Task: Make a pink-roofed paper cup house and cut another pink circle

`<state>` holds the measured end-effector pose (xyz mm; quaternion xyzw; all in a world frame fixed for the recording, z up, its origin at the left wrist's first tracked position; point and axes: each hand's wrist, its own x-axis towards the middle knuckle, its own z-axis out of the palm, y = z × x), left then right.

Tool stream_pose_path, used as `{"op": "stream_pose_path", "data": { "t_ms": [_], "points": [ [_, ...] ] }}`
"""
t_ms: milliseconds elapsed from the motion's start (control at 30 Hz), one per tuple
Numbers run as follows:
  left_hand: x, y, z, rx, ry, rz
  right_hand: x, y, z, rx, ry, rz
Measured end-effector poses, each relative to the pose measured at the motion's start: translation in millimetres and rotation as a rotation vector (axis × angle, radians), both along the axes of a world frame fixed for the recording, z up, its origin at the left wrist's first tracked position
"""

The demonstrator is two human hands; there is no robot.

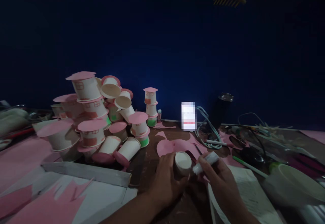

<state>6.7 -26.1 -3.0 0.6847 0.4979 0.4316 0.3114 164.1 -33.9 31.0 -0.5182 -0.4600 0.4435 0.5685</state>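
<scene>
My left hand (166, 178) grips a small white paper cup (182, 162), held with its flat bottom up over the brown table. My right hand (219, 180) holds a white glue stick (206, 161) whose tip touches the cup's right edge. Just beyond the cup lies a pink paper cut-out (175, 146) on the table.
A heap of paper cups with pink paper lids (99, 119) fills the left. A shallow white box with pink scraps (83, 186) sits at front left. Cables (208, 130), a dark flask (223, 110), a lit phone (188, 116), printed paper (248, 190) and a bowl (294, 183) crowd the right.
</scene>
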Motion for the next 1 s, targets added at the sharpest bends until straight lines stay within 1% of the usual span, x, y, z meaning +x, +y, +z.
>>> {"op": "stream_pose_path", "data": {
  "t_ms": [133,300,400,567,700,867,1000],
  "points": [
    [0,-2,3.6,-0.014,-0.016,0.000,1,3,1.7,-0.005,0.131,-0.025],
    [-1,1,7.4,-0.075,0.016,0.067,0,3,3.7,-0.001,0.146,-0.043],
    [-1,4,4.2,-0.077,0.026,0.077,-2,1,5.0,0.013,0.148,-0.053],
    [0,2,-4.7,0.001,0.031,0.043,-3,0,6.4,0.029,0.152,-0.079],
    [0,-2,-5.0,0.023,0.039,0.021,-2,0,5.6,0.044,0.124,-0.053],
    [2,-2,-0.5,-0.085,0.046,0.069,1,0,4.0,0.018,0.060,-0.022],
    [3,1,1.9,-0.102,0.074,0.088,3,0,1.9,0.012,-0.049,-0.032]
  ]
}}
